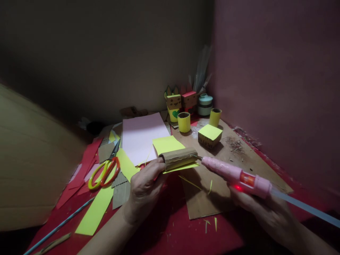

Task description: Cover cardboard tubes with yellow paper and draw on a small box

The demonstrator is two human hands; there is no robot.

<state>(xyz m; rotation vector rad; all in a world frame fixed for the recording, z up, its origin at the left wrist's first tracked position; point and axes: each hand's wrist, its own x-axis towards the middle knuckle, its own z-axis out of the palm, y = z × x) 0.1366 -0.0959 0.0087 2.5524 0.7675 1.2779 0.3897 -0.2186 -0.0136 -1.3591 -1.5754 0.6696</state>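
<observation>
A brown cardboard tube [180,158], lying sideways with a sheet of yellow paper along its underside and back, is held by its left end in my left hand [148,182]. My right hand [255,202] grips a pink glue gun [228,172]; a red light glows on it and a long glue stick [305,206] sticks out behind. The gun's nozzle meets the right end of the tube; whether it touches I cannot tell. Beyond the tube stand a yellow-wrapped ring [184,122] and a small cardboard box [209,137] with a yellow top.
Scissors [105,173] lie on paper scraps at left, near a blue striped stick [61,223]. Behind are a pink sheet [145,136], two cardboard figures [174,104], another yellow tube [215,117] and a pale blue jar [205,105]. Walls [276,71] close in the back and right.
</observation>
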